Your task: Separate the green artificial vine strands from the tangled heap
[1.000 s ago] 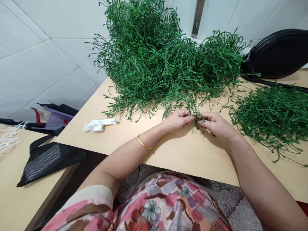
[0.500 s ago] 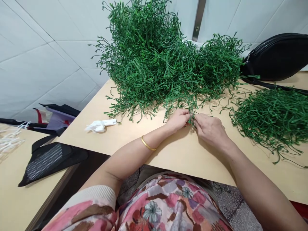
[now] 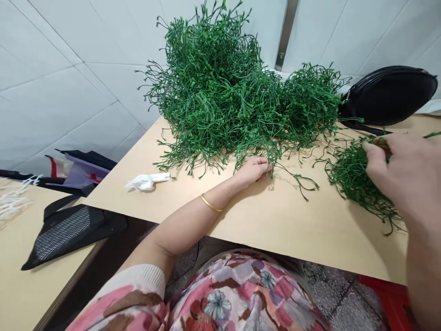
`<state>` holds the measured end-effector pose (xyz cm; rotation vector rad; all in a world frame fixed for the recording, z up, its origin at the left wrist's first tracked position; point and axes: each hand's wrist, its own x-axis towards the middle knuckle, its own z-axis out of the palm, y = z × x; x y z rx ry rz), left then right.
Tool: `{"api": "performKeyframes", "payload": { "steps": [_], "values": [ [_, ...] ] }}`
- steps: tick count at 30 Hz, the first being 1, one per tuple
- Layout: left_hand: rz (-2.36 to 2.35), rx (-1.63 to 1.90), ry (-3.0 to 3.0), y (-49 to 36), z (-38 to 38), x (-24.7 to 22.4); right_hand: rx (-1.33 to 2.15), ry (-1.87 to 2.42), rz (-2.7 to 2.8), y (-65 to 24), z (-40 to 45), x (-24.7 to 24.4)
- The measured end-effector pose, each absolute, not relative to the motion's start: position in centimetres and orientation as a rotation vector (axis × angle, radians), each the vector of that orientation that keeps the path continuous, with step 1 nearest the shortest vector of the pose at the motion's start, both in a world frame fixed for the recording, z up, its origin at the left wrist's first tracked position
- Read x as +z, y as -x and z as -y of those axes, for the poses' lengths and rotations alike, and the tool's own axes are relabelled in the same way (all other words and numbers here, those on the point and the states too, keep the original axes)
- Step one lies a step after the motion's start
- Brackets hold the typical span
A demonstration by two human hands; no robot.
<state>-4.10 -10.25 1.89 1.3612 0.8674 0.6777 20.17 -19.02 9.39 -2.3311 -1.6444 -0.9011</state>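
Observation:
My left hand [image 3: 254, 170] rests on the table at the front of a large heap of green plastic stems [image 3: 220, 92] with small budded tips. Its fingers are closed in a pinch on a few thin green stems [image 3: 271, 154]. My right hand [image 3: 409, 170] is above a smaller pile of the same stems [image 3: 354, 170] on the right, covering much of it. Its thumb and forefinger are apart; the other fingers are partly hidden. A loose branched stem [image 3: 303, 181] lies on the wood between the two hands.
A knotted white plastic scrap [image 3: 146, 181] lies left of my forearm. A black bag [image 3: 391, 94] stands at the back right against the tiled wall. On the left are folded umbrellas [image 3: 79, 172], a black mesh pouch [image 3: 65, 230] and white strands [image 3: 15, 200] on another table.
My right hand has left my left hand and moved right, over the smaller pile. A branched stem now shows on the table between them. My left hand has stayed in place.

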Motion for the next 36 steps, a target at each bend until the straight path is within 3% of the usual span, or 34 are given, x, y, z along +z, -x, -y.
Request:
{"api": "performKeyframes", "payload": {
  "steps": [4,12,19,22,25,36],
  "values": [
    [-0.843,0.698,-1.280,4.1,10.3,2.3,-0.777,2.760,1.469,-24.0,18.0,6.9],
    [-0.869,0.682,-1.314,4.1,10.5,2.5,-0.796,2.674,1.334,-24.4,16.6,5.8],
    [-0.855,0.664,-1.485,3.8,10.3,1.2,-0.981,1.888,1.792,-20.6,18.2,7.0],
    [-0.837,0.677,-1.537,3.7,10.2,0.8,-0.674,1.298,2.215,-16.1,18.9,5.9],
    [-0.818,0.663,-1.545,3.8,10.2,0.8,-0.417,1.044,2.356,-12.5,18.6,4.6],
    [-0.742,0.627,-1.388,4.4,10.0,1.8,-0.063,1.456,2.156,-11.5,15.8,2.6]
  ]
}}
